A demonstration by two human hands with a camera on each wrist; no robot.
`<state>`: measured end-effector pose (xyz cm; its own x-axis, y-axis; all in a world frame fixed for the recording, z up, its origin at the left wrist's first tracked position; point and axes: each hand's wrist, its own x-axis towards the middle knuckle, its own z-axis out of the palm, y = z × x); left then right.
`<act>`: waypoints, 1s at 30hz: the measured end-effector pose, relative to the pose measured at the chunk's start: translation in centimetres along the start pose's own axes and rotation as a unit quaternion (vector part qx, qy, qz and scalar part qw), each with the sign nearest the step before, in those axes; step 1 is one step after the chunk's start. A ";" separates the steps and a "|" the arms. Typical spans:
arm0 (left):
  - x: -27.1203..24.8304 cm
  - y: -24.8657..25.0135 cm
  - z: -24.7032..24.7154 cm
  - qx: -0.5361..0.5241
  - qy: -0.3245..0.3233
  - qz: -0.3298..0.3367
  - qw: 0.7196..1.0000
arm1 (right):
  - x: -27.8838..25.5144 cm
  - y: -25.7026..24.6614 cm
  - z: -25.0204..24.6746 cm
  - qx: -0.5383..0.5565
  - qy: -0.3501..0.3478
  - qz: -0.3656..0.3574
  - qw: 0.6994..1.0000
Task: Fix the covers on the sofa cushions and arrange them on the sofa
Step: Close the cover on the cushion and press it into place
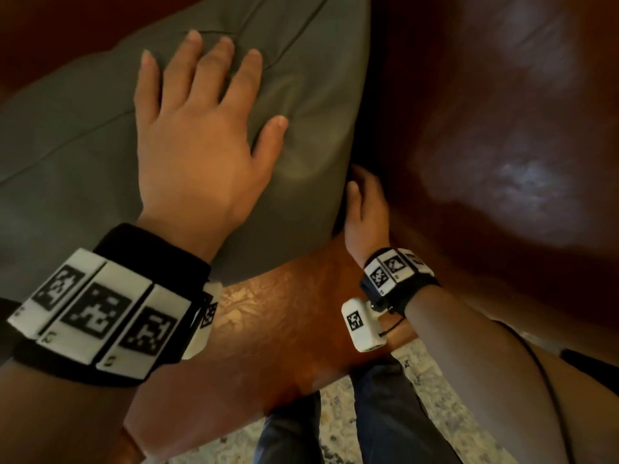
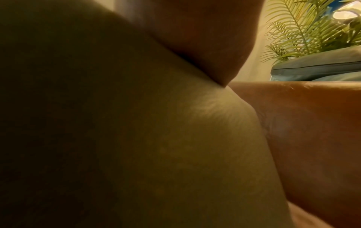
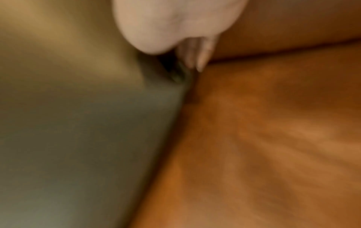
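Note:
An olive-green covered cushion (image 1: 83, 162) lies on the brown leather sofa (image 1: 485, 128). My left hand (image 1: 197, 128) rests flat on top of it with the fingers spread and straight. My right hand (image 1: 363, 202) is at the cushion's right edge, pushed into the gap between cushion and sofa. In the right wrist view its fingers (image 3: 201, 58) point straight into the crease beside the cushion (image 3: 78, 123), with leather (image 3: 254, 138) on the right. The left wrist view is filled by the cushion (image 2: 156, 138), with the sofa (image 2: 312, 123) beside it.
The sofa seat front (image 1: 284, 313) runs below the cushion. My legs in dark trousers (image 1: 385, 413) stand on a patterned rug (image 1: 335, 426). Beyond the sofa, a leafy plant (image 2: 304, 30) rises behind a grey-blue cushion (image 2: 316, 67).

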<state>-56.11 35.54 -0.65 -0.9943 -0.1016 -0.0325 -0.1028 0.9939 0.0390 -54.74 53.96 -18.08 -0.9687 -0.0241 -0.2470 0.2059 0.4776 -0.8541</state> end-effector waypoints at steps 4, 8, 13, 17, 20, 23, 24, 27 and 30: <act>0.0 -0.2 0.3 0.009 0.006 0.004 1.000 | 2.3 -4.8 0.9 0.273 -0.034 0.023 0.961; -0.1 -0.7 0.3 0.007 0.010 0.004 1.000 | 2.1 -4.7 2.5 0.297 -0.062 0.238 0.922; -0.4 -0.7 0.3 -0.001 0.017 0.002 1.000 | 0.0 -3.5 1.7 0.229 -0.067 0.200 0.950; -0.6 -0.6 0.5 -0.003 0.016 0.005 1.000 | 2.2 -8.6 0.2 0.369 0.041 0.047 0.927; -0.7 -0.8 0.5 0.003 0.018 -0.001 1.000 | 1.6 -10.7 1.6 0.338 0.053 0.038 0.939; -1.0 -0.7 0.7 0.005 0.022 -0.001 1.000 | -0.3 -8.8 3.7 0.241 0.047 0.048 0.968; -1.0 -0.8 0.8 0.005 0.024 -0.001 1.000 | -0.7 -7.8 4.0 0.208 0.037 0.046 0.976; -1.3 -0.9 0.6 -0.005 0.034 -0.007 0.999 | -1.0 -4.5 3.8 0.114 -0.012 0.073 0.991; -2.5 -2.0 0.0 -0.008 0.063 -0.039 0.997 | -3.2 -3.7 1.4 0.025 -0.027 0.077 0.996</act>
<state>-53.44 33.79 -0.68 -0.9789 -0.1833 0.0904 -0.1786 0.9822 0.0577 -52.25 51.01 -14.75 -0.9164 -0.0027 -0.4003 0.3594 0.4346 -0.8258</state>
